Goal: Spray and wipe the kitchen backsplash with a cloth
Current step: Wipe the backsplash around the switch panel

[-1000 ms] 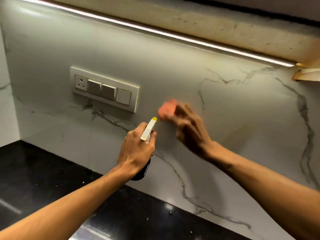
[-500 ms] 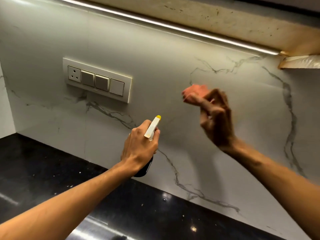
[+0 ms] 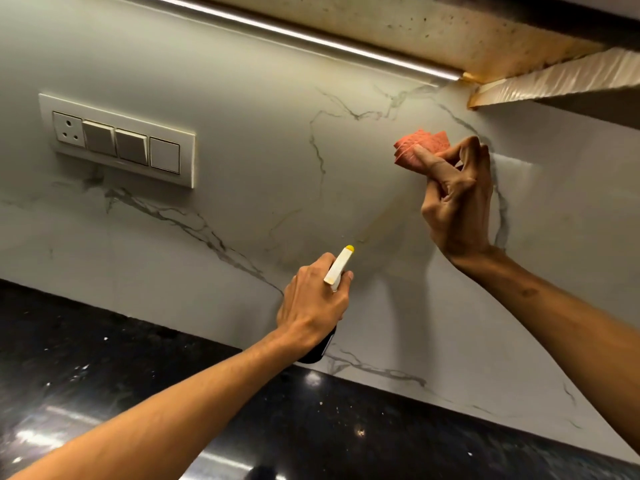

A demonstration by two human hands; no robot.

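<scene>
Left hand (image 3: 311, 306) gripping spray bottle (image 3: 341, 266), right hand (image 3: 457, 202) pinching folded pink cloth (image 3: 419, 147), bottle label hidden

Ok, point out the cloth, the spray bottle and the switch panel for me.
cloth (image 3: 419, 143), head view, on its folded pink face.
spray bottle (image 3: 339, 266), head view, on its white nozzle.
switch panel (image 3: 164, 154), head view, on its rightmost plate.

The scene is lit by a bright light strip (image 3: 311, 39) along the top, and the upper backsplash (image 3: 242, 98) is washed pale. A soft shadow is cast beneath the switch plate (image 3: 121, 143). White glare patches are reflected on the black countertop (image 3: 104, 368). Straight edges are bowed by the wide-angle lens.
</scene>
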